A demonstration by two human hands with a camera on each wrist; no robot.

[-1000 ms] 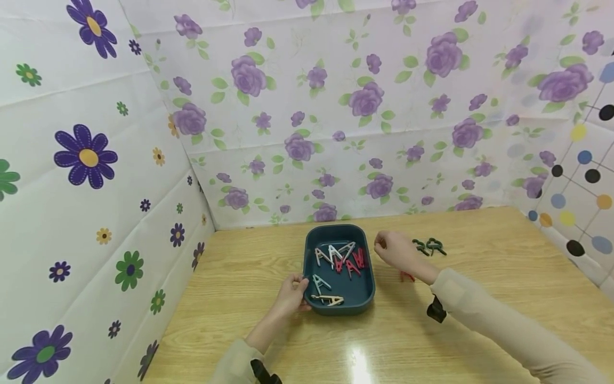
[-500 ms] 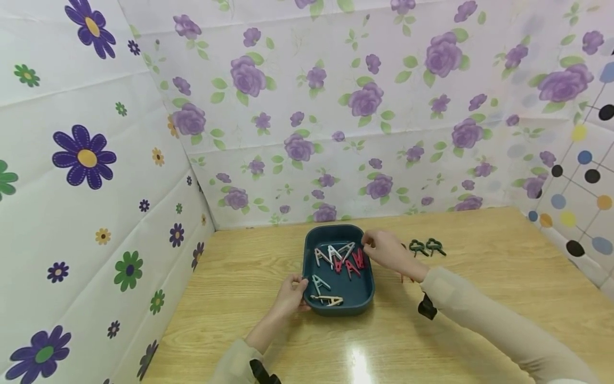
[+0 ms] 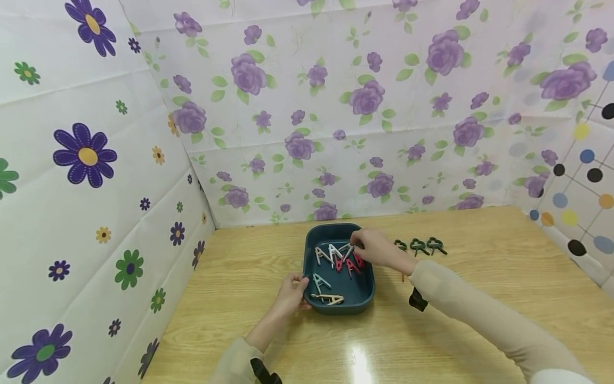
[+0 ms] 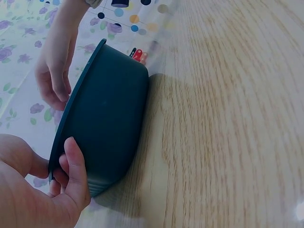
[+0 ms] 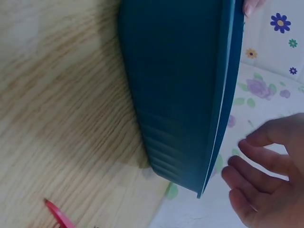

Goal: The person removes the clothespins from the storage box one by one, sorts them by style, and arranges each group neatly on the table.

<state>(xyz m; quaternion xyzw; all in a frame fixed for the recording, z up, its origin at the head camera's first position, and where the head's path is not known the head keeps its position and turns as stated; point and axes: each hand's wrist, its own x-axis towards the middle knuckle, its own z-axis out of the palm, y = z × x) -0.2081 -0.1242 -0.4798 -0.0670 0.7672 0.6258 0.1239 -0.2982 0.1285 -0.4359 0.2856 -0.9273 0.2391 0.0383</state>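
A dark teal plastic bin [image 3: 339, 308] sits on the wooden table with several clothespins inside. My left hand [image 3: 291, 292] grips its left rim, thumb on one side and fingers curled against the outer wall. Over the bin's right rim reaches my right hand [image 3: 376, 249], fingertips right at a grey clothespin [image 3: 349, 252]. In the right wrist view those fingers are loosely bent, and no clothespin shows between them. Red clothespins [image 3: 352, 268] lie below the hand, partly covered. A white clothespin [image 3: 334, 253], a pale green one [image 3: 320, 281] and a beige one [image 3: 331, 299] lie further left and nearer.
Dark green clothespins [image 3: 419, 246] stand in a row on the table [image 3: 489, 256], right of the bin. A red piece [image 5: 59, 213] lies near them, mostly hidden by the right forearm in the head view. Flower-printed cloth [image 3: 312, 106] hangs behind and at the left.
My right hand has moved left from beside the bin to above its inside. More of the green clothespins now show. My left hand keeps its grip on the rim.
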